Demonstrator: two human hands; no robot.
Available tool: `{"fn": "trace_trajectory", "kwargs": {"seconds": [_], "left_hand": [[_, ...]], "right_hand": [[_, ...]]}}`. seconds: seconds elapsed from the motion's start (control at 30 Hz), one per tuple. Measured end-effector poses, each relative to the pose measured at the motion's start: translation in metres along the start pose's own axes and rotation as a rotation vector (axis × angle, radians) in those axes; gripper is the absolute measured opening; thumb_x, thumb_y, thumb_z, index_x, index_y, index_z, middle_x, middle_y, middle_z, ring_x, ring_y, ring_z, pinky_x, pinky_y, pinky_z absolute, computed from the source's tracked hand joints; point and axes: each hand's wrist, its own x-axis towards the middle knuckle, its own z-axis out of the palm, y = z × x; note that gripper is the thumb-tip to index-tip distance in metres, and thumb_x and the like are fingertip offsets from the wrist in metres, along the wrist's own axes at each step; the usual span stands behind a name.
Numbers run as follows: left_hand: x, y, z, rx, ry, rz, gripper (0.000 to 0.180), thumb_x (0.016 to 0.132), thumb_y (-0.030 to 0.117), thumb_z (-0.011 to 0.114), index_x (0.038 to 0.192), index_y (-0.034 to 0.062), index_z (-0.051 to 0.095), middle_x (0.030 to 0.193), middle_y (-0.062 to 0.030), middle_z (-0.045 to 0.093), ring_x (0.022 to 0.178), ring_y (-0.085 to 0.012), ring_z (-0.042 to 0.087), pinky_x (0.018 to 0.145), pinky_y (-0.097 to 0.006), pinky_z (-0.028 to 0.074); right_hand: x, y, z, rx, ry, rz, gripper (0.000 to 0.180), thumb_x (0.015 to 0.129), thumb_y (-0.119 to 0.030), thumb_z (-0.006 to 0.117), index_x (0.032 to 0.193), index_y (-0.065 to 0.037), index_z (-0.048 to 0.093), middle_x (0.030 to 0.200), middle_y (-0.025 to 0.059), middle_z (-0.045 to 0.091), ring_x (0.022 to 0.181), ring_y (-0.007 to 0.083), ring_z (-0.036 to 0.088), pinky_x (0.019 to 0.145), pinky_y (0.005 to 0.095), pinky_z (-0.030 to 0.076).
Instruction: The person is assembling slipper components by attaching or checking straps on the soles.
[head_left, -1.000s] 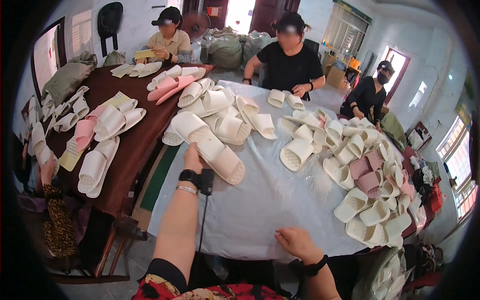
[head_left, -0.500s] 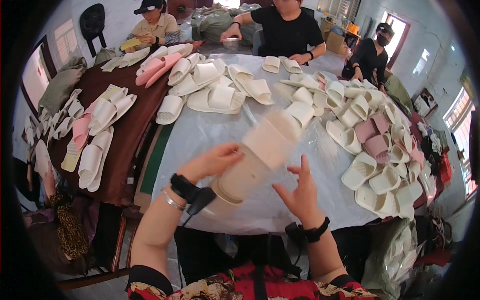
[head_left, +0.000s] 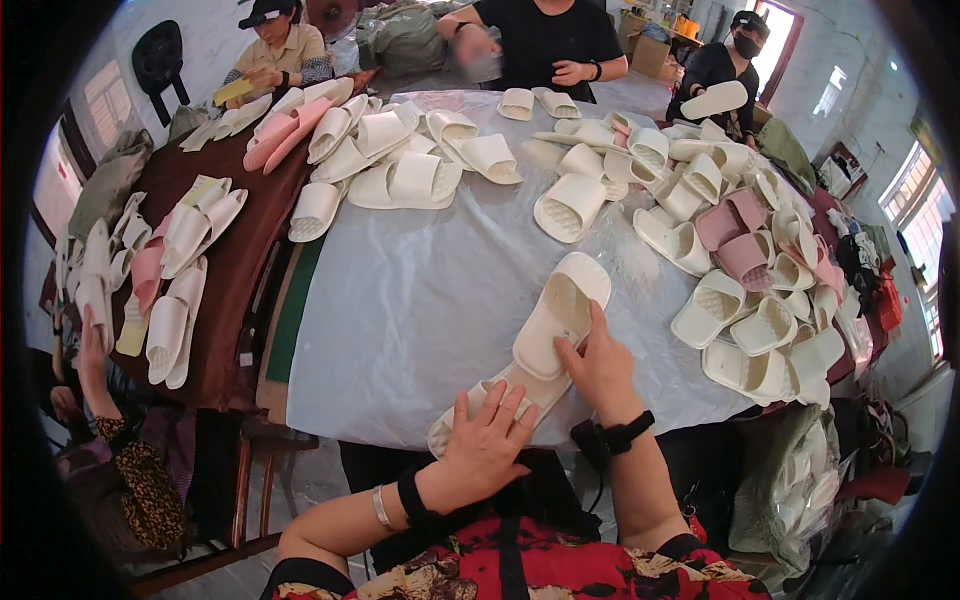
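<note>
A cream slide slipper [head_left: 577,282] lies tilted near the table's front edge. My right hand [head_left: 602,372] holds it by its right side, the thumb on the insole and the fingers along the edge. A second cream slipper [head_left: 537,388] sits just below, partly under the first one. My left hand [head_left: 480,440] rests flat over this second slipper with its fingers spread, hiding much of it.
Cream slippers [head_left: 405,180] line the far left of the plastic-covered table [head_left: 390,310]. At right is a heap with a dusty pink pair [head_left: 735,235]. A brown-covered table [head_left: 225,330] bears more slippers. Co-workers sit around; one at far right holds a slipper [head_left: 714,100].
The blurred slippers between my hands have come down to the table's front edge. My left hand has moved down onto one; my right hand, empty before, now grips the other.
</note>
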Motion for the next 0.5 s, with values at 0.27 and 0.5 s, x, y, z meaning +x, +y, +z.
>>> {"fn": "trace_trajectory", "kwargs": {"seconds": [0.27,0.5], "left_hand": [[-0.028,-0.059,-0.016,0.305,-0.06,0.044,0.04,0.074,0.019,0.062,0.114,0.0155,0.059,0.144,-0.0196,0.033,0.135,-0.0413,0.026,0.096,-0.071,0.025],[-0.037,-0.1,-0.022,-0.032,0.307,-0.399,0.041,0.076,0.009,0.062,0.116,0.0042,0.056,0.14,-0.0247,0.034,0.129,-0.0443,0.033,0.101,-0.058,0.031]], "right_hand": [[0.025,0.03,-0.004,-0.105,-0.044,0.003,0.064,0.081,-0.037,0.062,0.134,-0.007,0.041,0.079,0.0156,0.067,0.07,0.0376,0.065,0.062,0.0473,0.049],[0.041,0.045,0.003,-0.175,0.126,0.004,0.031,0.085,-0.023,0.054,0.11,-0.006,0.055,0.075,0.0191,0.065,0.068,0.0391,0.063,0.061,0.0495,0.048]]}}
